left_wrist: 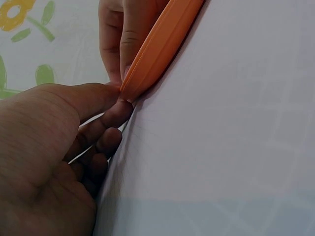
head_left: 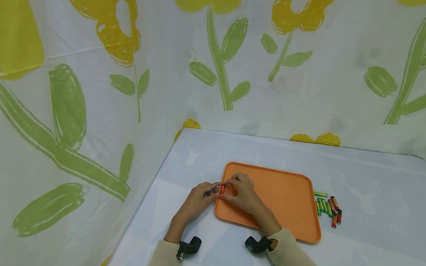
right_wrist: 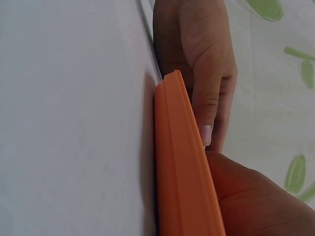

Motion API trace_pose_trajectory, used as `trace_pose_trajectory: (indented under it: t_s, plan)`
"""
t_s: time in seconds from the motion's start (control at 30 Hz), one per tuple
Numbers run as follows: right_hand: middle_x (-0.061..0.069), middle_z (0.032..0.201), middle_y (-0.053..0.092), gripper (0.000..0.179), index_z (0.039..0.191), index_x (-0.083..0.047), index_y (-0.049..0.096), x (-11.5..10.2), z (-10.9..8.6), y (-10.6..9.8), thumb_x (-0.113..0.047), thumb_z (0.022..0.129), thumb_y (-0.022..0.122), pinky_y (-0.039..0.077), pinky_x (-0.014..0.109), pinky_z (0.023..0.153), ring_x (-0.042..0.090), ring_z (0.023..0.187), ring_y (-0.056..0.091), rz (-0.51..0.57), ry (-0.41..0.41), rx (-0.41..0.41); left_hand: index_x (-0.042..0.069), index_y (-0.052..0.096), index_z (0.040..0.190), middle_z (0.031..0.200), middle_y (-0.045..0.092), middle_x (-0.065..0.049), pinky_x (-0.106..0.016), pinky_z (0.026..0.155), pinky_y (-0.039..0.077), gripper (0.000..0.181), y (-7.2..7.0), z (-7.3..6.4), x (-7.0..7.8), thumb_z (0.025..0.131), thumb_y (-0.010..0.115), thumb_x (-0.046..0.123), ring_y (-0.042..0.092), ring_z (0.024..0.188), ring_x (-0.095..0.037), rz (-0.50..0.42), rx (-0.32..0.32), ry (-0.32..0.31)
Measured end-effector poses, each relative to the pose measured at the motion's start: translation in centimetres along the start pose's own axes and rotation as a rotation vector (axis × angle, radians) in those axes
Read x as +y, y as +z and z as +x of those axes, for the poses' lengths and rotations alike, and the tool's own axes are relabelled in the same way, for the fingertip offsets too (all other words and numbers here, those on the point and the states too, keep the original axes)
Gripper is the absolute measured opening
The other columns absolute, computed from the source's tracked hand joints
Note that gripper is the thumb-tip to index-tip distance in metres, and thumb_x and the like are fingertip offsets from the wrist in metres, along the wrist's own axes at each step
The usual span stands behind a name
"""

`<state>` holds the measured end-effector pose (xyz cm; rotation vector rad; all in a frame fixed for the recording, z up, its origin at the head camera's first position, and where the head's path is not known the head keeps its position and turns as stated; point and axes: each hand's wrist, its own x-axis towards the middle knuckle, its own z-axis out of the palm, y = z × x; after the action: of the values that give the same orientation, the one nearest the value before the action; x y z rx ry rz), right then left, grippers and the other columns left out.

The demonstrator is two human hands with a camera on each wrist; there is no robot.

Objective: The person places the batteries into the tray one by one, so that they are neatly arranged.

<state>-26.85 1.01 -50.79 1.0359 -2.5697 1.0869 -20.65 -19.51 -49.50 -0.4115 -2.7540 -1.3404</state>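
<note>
A small red battery (head_left: 222, 189) stands lengthwise along the left rim inside the orange tray (head_left: 274, 190). My right hand (head_left: 244, 193) reaches over the tray and pinches the battery, index finger at its far end and thumb at its near end. From outside the left rim, my left hand (head_left: 198, 199) brings its extended index finger and thumb against the rim beside the battery. In the left wrist view, the thumb and fingers of the left hand (left_wrist: 54, 132) meet the tray's edge (left_wrist: 157, 54). Both wrist views have the battery hidden behind the rim.
Right of the tray, several green batteries (head_left: 321, 205) and several red batteries (head_left: 334, 217) lie loosely grouped on the pale patterned tabletop (head_left: 378, 232). A flower-printed curtain (head_left: 158, 88) rises along the table's back and left edges. Each wrist wears a black camera mount (head_left: 258, 245).
</note>
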Motion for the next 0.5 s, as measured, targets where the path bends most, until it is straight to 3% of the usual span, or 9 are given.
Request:
trace_pose_trajectory:
  t_s: [0.5]
  plan:
    - [0.002,0.107,0.052,0.039,0.108,-0.014,0.074,0.14,0.13,0.21,-0.034,0.077,0.088,0.029,0.042,0.080,0.025,0.105,0.044,-0.035,0.038,-0.019,0.014,0.062,0.138,0.106,0.064,0.005,-0.037,0.085,0.047,0.038,0.04,0.01,0.07,0.101,0.063,0.020,0.056,0.096,-0.015,0.005,0.003,-0.007]
